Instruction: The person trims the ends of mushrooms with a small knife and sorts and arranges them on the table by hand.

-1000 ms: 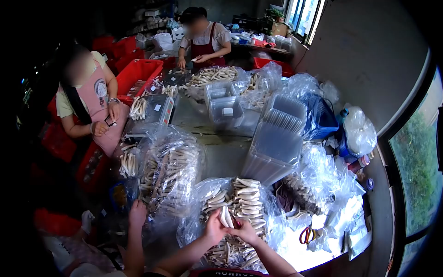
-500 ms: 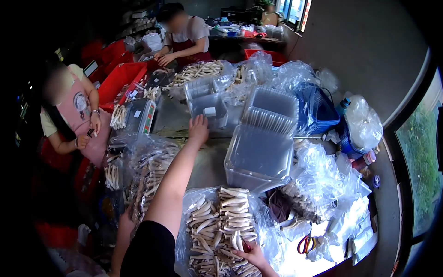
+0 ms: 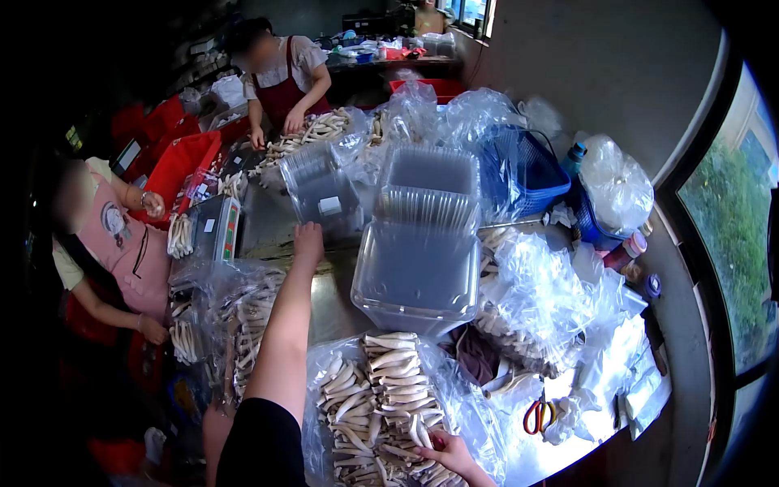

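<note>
My left hand point(image 3: 307, 243), at the end of a black sleeve, reaches forward to the near edge of a clear plastic box point(image 3: 312, 180) with a white label. Its fingers point away from me, apparently touching the box, not wrapped round it. Lower right, my right hand point(image 3: 448, 454) closes on a pale long-stemmed mushroom point(image 3: 419, 430). Something red shows in that palm, partly hidden. Beneath it, rows of similar mushrooms point(image 3: 398, 377) lie on an opened plastic bag point(image 3: 466, 398). Right of my left arm stands a stack of clear boxes point(image 3: 418, 276).
Bagged mushrooms point(image 3: 251, 325) and a scale point(image 3: 213, 231) lie left. Scissors point(image 3: 539, 415), crumpled bags point(image 3: 535, 292) and a blue basket point(image 3: 527, 178) are right. Co-workers stand at left point(image 3: 122, 235) and across the table point(image 3: 288, 77). Another person's forearm point(image 3: 217, 438) shows lower left.
The view has shifted right. The labelled box now looks flatter and turned, its label facing up. The left co-worker's hands have moved apart. My right hand stays at the mushrooms.
</note>
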A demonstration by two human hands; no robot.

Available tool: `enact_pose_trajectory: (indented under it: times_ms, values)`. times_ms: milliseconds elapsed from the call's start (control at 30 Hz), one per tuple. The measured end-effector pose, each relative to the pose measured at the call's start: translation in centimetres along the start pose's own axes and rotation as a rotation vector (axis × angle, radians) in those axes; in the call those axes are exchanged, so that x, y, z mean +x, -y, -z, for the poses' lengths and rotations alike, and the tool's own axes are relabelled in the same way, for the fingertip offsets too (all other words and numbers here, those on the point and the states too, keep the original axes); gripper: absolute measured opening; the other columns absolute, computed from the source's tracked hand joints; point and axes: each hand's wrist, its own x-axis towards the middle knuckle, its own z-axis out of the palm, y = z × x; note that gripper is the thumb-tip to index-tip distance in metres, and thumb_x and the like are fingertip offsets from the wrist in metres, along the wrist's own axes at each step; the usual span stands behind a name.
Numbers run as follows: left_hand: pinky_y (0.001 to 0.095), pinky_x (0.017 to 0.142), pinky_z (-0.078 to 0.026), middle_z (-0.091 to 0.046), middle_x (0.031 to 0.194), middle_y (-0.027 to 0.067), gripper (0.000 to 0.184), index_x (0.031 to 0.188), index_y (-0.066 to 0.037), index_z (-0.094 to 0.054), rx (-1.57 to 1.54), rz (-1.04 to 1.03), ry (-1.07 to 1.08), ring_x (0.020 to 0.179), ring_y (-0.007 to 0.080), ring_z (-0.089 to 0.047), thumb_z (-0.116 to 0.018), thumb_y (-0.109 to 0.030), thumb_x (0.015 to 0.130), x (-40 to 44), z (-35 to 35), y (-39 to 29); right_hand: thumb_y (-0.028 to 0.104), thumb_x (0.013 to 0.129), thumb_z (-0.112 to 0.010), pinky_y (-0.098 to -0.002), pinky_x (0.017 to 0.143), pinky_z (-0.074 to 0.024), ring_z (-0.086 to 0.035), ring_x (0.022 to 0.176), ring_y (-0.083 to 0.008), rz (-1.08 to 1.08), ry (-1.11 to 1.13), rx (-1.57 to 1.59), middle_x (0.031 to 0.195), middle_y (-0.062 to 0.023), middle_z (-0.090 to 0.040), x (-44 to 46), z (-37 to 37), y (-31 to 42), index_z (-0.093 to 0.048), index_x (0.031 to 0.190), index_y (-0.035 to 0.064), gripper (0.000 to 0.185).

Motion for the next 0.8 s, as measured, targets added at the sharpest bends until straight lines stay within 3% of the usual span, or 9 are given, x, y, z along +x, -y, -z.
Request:
enact_pose_trajectory:
  times_ms: [33, 100, 233, 567, 633, 800]
  values:
    - [0.0444, 0.098, -0.028, -0.051, 0.096, 0.0042, 0.019, 0.096, -0.009, -0.055, 0.002, -0.025, 0.004, 0.094, 0.0207, -0.050, -0.048, -0.013, 0.079, -0.3, 0.2, -0.1, 0.042, 0.068, -0.069, -0.0262, 0.057, -0.0417, -0.051, 0.057, -0.0130, -0.010, -0.011, 0.020, 0.063, -0.0051, -0.055, 0.0, -0.4, -0.2, -0.062, 0.093, 0.0041, 0.046]
    - [0.0422, 0.094, -0.031, -0.052, 0.095, 0.0051, 0.015, 0.089, -0.009, -0.057, -0.005, -0.082, -0.086, 0.094, 0.0209, -0.052, -0.048, -0.013, 0.077, -0.6, 1.1, 0.1, 0.036, 0.068, -0.072, -0.0242, 0.050, -0.0334, -0.039, 0.053, -0.0083, 0.010, -0.003, 0.123, 0.056, 0.0011, -0.044, 0.4, -0.9, -0.4, -0.062, 0.086, 0.0030, 0.040]
    - [0.0383, 0.083, -0.036, -0.052, 0.081, 0.0057, 0.008, 0.079, -0.009, -0.056, 0.067, -0.172, -0.129, 0.085, 0.0206, -0.052, -0.049, -0.012, 0.075, -0.2, -0.1, 0.5, 0.035, 0.068, -0.072, -0.0243, 0.051, -0.0337, -0.039, 0.053, -0.0078, 0.052, 0.001, 0.066, 0.056, 0.0014, -0.044, 1.1, -1.6, -0.8, -0.061, 0.089, 0.0026, 0.040]
    - [0.0360, 0.075, -0.036, -0.051, 0.078, 0.0070, 0.009, 0.075, -0.009, -0.054, 0.030, -0.296, -0.296, 0.077, 0.0230, -0.052, -0.058, -0.013, 0.067, -4.3, 2.6, 1.0, 0.038, 0.068, -0.071, -0.0260, 0.051, -0.0349, -0.041, 0.053, -0.0102, 0.052, 0.028, 0.088, 0.058, 0.0000, -0.045, 0.3, -0.7, 0.0, -0.060, 0.088, 0.0042, 0.041]
    - [0.0366, 0.074, -0.036, -0.051, 0.078, 0.0076, 0.010, 0.075, -0.009, -0.053, -0.191, -0.301, -0.293, 0.078, 0.0237, -0.052, -0.059, -0.015, 0.068, -5.5, 2.7, 1.0, 0.039, 0.068, -0.071, -0.0261, 0.052, -0.0351, -0.041, 0.053, -0.0102, 0.064, 0.010, 0.070, 0.058, -0.0001, -0.045, 0.4, -0.7, -0.3, -0.060, 0.086, 0.0038, 0.041]
    - [0.0420, 0.070, -0.038, -0.052, 0.079, 0.0114, 0.010, 0.077, -0.005, -0.053, -0.413, -0.344, -0.196, 0.081, 0.0293, -0.052, -0.055, -0.014, 0.073, -7.6, 4.9, 1.4, 0.040, 0.068, -0.071, -0.0259, 0.050, -0.0345, -0.040, 0.053, -0.0099, 0.112, 0.000, 0.047, 0.057, -0.0001, -0.044, -0.3, -0.6, 0.7, -0.060, 0.084, 0.0028, 0.042]
